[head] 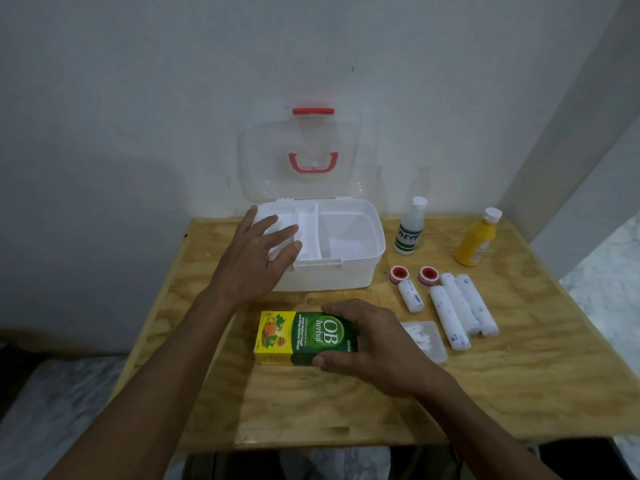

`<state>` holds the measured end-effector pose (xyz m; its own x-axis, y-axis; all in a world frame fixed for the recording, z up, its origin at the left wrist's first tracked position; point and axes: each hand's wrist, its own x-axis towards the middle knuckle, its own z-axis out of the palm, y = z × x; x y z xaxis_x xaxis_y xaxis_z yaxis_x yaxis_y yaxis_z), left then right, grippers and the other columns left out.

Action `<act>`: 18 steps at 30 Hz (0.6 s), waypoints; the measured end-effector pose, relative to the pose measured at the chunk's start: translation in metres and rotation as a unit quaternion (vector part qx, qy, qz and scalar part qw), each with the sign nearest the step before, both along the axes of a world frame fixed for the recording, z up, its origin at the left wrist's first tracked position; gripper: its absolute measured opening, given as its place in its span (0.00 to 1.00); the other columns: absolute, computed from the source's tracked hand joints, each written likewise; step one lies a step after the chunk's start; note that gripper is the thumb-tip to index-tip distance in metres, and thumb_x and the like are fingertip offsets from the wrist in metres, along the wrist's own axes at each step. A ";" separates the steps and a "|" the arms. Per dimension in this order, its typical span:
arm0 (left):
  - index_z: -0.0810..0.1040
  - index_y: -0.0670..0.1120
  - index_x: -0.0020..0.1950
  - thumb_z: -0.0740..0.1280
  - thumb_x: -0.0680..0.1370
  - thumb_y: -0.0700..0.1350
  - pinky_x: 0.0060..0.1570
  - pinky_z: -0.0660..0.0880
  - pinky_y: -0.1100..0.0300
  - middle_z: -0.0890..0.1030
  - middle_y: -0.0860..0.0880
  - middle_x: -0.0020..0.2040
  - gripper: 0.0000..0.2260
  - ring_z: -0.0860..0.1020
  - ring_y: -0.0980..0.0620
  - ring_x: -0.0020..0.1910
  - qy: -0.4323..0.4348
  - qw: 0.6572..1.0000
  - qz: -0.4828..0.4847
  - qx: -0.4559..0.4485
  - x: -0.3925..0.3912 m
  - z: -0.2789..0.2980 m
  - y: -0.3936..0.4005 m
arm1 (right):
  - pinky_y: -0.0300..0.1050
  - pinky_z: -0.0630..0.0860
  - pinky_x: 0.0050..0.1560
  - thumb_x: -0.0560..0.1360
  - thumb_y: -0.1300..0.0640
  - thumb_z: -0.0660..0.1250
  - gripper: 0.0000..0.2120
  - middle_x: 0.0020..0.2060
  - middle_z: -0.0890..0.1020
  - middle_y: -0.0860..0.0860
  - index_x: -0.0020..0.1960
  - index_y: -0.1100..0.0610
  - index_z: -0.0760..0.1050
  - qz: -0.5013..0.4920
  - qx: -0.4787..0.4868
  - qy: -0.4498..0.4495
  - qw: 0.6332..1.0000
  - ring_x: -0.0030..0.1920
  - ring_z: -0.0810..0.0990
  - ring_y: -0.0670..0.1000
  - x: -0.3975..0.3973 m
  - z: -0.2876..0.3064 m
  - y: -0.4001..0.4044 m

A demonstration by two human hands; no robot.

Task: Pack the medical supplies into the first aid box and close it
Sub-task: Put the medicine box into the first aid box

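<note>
Plywood table (519, 393): bottles, rolls seemingly beside open box (332, 275).

White plastic first aid box (332, 268) sits at the back of the plywood desk (519, 375), clear lid (301, 161) upright behind it. Right of box: white spray bottle (410, 230), yellow bottle (476, 242) further right. Right-front of box: two tape rolls (398, 274), wrapped bandage rolls (457, 311). In front of box: green-and-yellow cardboard carton (298, 337).

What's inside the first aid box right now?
The first aid box shows only a white divided tray, with no supplies visible. The left hand covers its left compartment, so that part is unseen.
</note>
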<state>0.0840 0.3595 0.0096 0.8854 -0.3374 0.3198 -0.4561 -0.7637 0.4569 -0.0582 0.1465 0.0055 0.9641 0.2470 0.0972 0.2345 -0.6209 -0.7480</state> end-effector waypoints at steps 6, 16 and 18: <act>0.73 0.58 0.69 0.53 0.77 0.66 0.75 0.45 0.56 0.68 0.49 0.74 0.25 0.50 0.54 0.78 -0.006 1.000 0.004 0.000 -0.005 0.004 -0.002 | 0.34 0.76 0.53 0.65 0.38 0.76 0.30 0.57 0.78 0.35 0.65 0.41 0.73 0.010 0.018 -0.019 1.000 0.58 0.75 0.37 -0.007 0.021 -0.013; 0.74 0.57 0.68 0.52 0.75 0.66 0.76 0.50 0.50 0.67 0.50 0.74 0.27 0.47 0.61 0.76 -0.008 1.000 0.004 -0.019 -0.007 0.005 -0.003 | 0.49 0.79 0.56 0.64 0.39 0.76 0.35 0.56 0.81 0.48 0.67 0.53 0.76 -0.073 -0.113 -0.120 0.984 0.55 0.80 0.47 0.063 0.120 -0.095; 0.73 0.58 0.68 0.52 0.75 0.67 0.75 0.49 0.54 0.67 0.51 0.74 0.27 0.47 0.60 0.76 -0.001 1.000 0.003 -0.015 -0.006 0.005 -0.003 | 0.46 0.77 0.54 0.67 0.43 0.77 0.33 0.57 0.81 0.51 0.68 0.55 0.75 -0.061 -0.175 -0.115 0.976 0.54 0.79 0.50 0.091 0.126 -0.096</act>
<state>0.0780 0.3567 0.0145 0.8865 -0.3231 0.3311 -0.4529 -0.7522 0.4787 0.0330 0.0504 0.1315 0.9508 0.1894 0.2452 0.2804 -0.8625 -0.4213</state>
